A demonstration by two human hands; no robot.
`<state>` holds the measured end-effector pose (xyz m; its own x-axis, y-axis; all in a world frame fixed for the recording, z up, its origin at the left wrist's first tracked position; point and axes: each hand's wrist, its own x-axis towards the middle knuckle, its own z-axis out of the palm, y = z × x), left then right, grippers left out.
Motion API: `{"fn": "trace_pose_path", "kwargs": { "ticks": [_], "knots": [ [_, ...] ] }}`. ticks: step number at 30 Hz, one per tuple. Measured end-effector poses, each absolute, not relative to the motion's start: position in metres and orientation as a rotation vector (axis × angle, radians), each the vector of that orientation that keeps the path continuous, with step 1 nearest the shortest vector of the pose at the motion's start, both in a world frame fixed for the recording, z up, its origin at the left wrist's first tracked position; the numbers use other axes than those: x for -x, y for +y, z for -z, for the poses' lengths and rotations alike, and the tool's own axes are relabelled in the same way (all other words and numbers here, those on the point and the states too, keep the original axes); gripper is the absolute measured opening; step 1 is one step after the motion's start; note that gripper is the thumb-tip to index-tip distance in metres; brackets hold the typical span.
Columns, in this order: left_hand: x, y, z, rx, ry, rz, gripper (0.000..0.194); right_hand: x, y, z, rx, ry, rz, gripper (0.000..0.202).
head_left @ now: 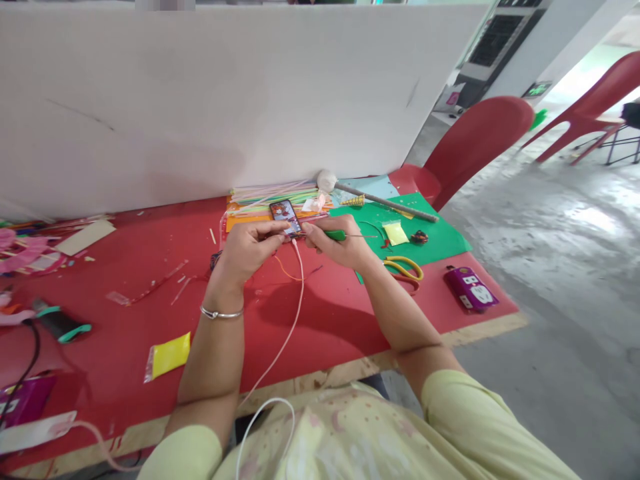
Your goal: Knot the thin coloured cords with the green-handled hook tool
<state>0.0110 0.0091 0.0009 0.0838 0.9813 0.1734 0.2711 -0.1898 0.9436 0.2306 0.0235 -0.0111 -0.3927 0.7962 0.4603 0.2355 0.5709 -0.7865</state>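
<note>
My left hand point(250, 250) is closed, with thumb and fingertips pinched together at the lower left edge of a phone point(285, 215). What lies between those fingertips is too small to make out. The phone's screen is lit, and a white cable point(301, 287) runs from its lower end toward my body. My right hand point(337, 241) is closed around a thin tool with a green handle point(335, 235), its metal shaft pointing right. Its thumb is near the phone's lower right corner.
Bundled coloured sticks point(273, 193) lie behind the phone. On the green sheet point(445, 241) are a yellow packet point(396, 233) and a grey rod point(385, 200). Yellow-handled pliers point(407, 265) and a purple box point(471, 289) lie right. A yellow packet point(171, 355) and cutters point(63, 323) lie left.
</note>
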Motion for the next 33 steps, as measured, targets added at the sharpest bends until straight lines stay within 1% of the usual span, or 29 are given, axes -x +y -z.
{"fn": "trace_pose_path", "kwargs": {
  "ticks": [6,19,33],
  "knots": [
    [-0.0107,0.0067,-0.0035,-1.573,1.316,-1.122,0.031,-0.2295,0.0241,0.0124,0.842,-1.851,-0.881,0.06],
    [-0.0127,0.006,-0.0077,-1.547,1.304,-1.122,0.029,-0.229,0.0248,0.0146,0.839,-1.845,-0.878,0.057],
    [-0.0083,0.0104,0.0004,-1.583,1.33,-1.102,0.028,-0.2292,0.024,0.0128,0.846,-1.863,-0.865,0.059]
  ]
}}
